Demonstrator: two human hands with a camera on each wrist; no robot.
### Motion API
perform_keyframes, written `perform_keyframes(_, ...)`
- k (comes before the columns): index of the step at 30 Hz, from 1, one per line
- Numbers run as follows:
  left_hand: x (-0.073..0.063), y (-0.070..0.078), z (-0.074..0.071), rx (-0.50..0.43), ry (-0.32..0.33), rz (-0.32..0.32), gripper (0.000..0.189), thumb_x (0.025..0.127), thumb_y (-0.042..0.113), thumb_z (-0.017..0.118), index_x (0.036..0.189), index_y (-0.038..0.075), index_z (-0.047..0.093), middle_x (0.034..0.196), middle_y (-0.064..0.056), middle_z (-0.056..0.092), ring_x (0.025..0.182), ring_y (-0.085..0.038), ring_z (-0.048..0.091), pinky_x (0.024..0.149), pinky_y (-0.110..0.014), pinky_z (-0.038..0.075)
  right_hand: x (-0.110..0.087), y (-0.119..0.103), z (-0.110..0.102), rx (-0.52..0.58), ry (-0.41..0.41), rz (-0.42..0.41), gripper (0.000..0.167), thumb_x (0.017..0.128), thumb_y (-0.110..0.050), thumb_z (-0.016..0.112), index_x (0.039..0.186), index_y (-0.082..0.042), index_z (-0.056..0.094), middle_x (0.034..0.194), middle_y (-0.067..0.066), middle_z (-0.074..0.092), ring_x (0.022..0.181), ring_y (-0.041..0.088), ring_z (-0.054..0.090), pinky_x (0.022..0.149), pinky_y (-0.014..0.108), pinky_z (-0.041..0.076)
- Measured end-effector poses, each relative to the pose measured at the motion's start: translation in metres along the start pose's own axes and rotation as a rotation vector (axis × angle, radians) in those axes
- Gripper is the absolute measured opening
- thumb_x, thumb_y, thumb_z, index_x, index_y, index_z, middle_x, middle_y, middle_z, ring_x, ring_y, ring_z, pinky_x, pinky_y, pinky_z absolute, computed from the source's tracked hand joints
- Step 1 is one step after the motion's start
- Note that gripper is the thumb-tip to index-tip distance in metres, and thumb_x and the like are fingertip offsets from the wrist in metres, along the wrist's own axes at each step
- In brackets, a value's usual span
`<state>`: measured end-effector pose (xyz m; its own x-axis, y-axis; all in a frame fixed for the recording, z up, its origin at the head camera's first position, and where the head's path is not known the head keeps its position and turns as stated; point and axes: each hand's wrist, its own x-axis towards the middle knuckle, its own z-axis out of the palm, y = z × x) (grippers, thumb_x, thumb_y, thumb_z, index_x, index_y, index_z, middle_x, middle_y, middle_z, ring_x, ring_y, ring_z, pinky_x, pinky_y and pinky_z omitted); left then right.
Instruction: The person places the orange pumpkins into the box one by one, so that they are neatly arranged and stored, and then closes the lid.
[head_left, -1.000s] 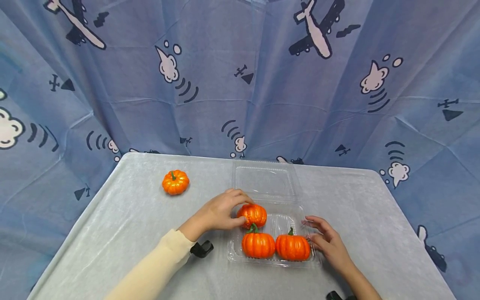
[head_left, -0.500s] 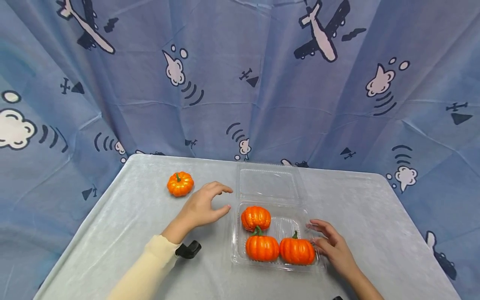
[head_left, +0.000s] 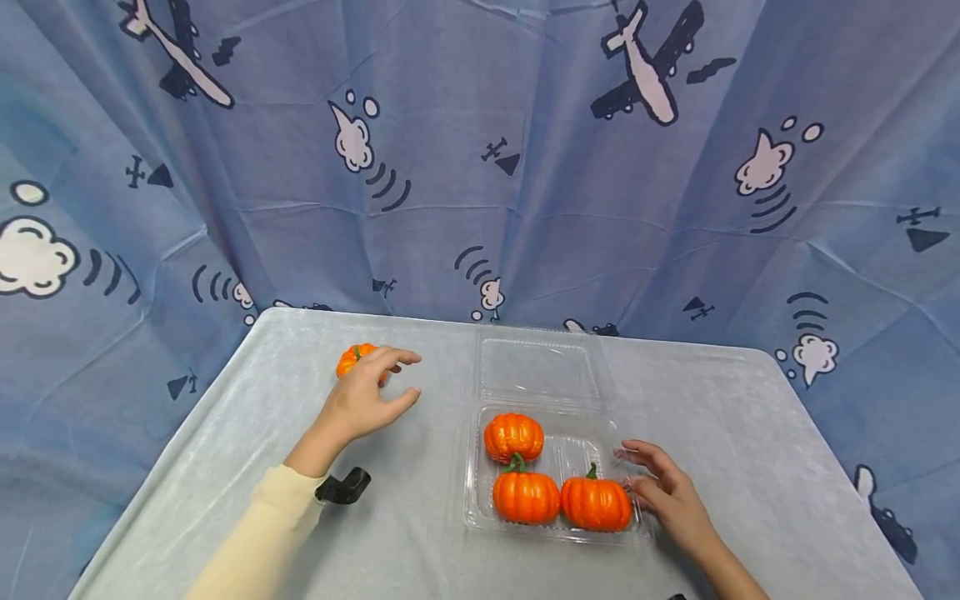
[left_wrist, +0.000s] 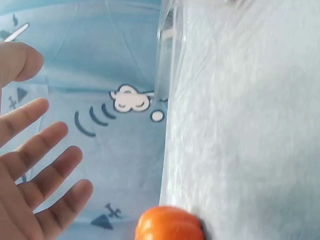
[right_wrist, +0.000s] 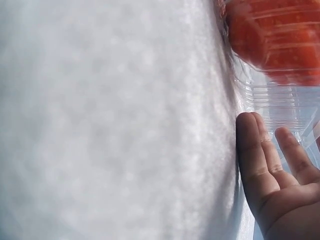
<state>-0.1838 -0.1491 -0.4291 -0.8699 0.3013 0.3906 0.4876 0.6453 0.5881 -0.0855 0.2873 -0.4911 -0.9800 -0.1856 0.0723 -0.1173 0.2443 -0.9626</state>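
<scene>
In the head view, my left hand (head_left: 358, 402), fingers spread apart, holds nothing and overlaps part of a small orange pumpkin (head_left: 348, 361) at the table's back left. The left wrist view shows that pumpkin (left_wrist: 170, 226) below the fingers and apart from them. Right of centre stands a clear plastic clamshell container (head_left: 562, 454) with three pumpkins inside: one back left (head_left: 513, 437), one front left (head_left: 527, 498), one front right (head_left: 597, 505). My right hand (head_left: 669, 493) rests at the container's right side, its fingers extended along the clear wall in the right wrist view.
The container's clear lid (head_left: 537, 368) lies folded open toward the back of the table. A pale cloth (head_left: 405, 525) covers the tabletop. Behind it hangs a blue curtain (head_left: 435, 150) printed with airplanes and clouds.
My left hand has let go of the back-left pumpkin in the container and moved left to the loose pumpkin. My right hand has stayed at the container's side. The head view shifted slightly.
</scene>
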Motion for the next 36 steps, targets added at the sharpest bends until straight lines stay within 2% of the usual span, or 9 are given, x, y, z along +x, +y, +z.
perform_keyframes(3, 0.000, -0.005, -0.006, 0.016, 0.016, -0.015, 0.037, 0.081, 0.026, 0.072, 0.117, 0.023, 0.064, 0.110, 0.003, 0.064, 0.098, -0.020, 0.060, 0.077, -0.040, 0.051, -0.001, 0.000, 0.000, -0.011, 0.006, 0.012, 0.043, 0.095, 0.002, 0.049, 0.136, 0.005, 0.039, 0.119, -0.016, 0.060, 0.089, 0.005, 0.065, 0.073, 0.023, 0.057)
perform_keyframes(9, -0.001, -0.014, -0.018, 0.029, 0.019, -0.058, 0.038, 0.081, 0.026, 0.072, 0.117, 0.020, 0.064, 0.115, 0.001, 0.064, 0.101, -0.023, 0.061, 0.083, -0.043, 0.052, -0.002, 0.002, -0.001, -0.051, 0.027, 0.038, 0.043, 0.095, 0.001, 0.050, 0.136, 0.005, 0.039, 0.117, -0.021, 0.059, 0.091, 0.006, 0.064, 0.073, 0.023, 0.057)
perform_keyframes(16, -0.002, -0.029, -0.030, 0.082, 0.011, -0.121, 0.041, 0.081, 0.030, 0.072, 0.120, 0.018, 0.063, 0.119, -0.002, 0.063, 0.099, -0.026, 0.062, 0.081, -0.042, 0.051, -0.004, 0.003, 0.000, -0.045, 0.031, 0.048, 0.042, 0.095, 0.003, 0.048, 0.136, 0.005, 0.039, 0.117, -0.022, 0.059, 0.089, 0.005, 0.064, 0.072, 0.023, 0.057)
perform_keyframes(23, -0.001, -0.049, -0.042, 0.124, -0.032, -0.193, 0.045, 0.082, 0.030, 0.070, 0.123, 0.014, 0.061, 0.123, -0.004, 0.060, 0.104, -0.029, 0.061, 0.081, -0.047, 0.050, -0.003, 0.001, 0.000, -0.051, 0.031, 0.068, 0.043, 0.096, 0.001, 0.049, 0.137, 0.004, 0.039, 0.117, -0.022, 0.058, 0.091, 0.006, 0.064, 0.073, 0.023, 0.056)
perform_keyframes(29, 0.000, -0.067, -0.048, 0.146, -0.069, -0.227, 0.050, 0.083, 0.031, 0.068, 0.128, 0.012, 0.056, 0.125, -0.008, 0.059, 0.105, -0.028, 0.061, 0.082, -0.047, 0.050, -0.002, 0.001, 0.000, -0.031, 0.023, 0.042, 0.043, 0.095, 0.002, 0.049, 0.137, 0.005, 0.038, 0.118, -0.020, 0.059, 0.091, 0.006, 0.064, 0.073, 0.024, 0.057)
perform_keyframes(36, 0.002, -0.088, -0.047, 0.091, -0.123, -0.306, 0.058, 0.084, 0.032, 0.068, 0.134, 0.010, 0.050, 0.129, -0.015, 0.055, 0.107, -0.033, 0.060, 0.087, -0.049, 0.050, -0.001, 0.003, 0.000, -0.016, 0.016, 0.015, 0.043, 0.095, 0.002, 0.050, 0.136, 0.006, 0.038, 0.119, -0.019, 0.059, 0.091, 0.007, 0.065, 0.073, 0.024, 0.057)
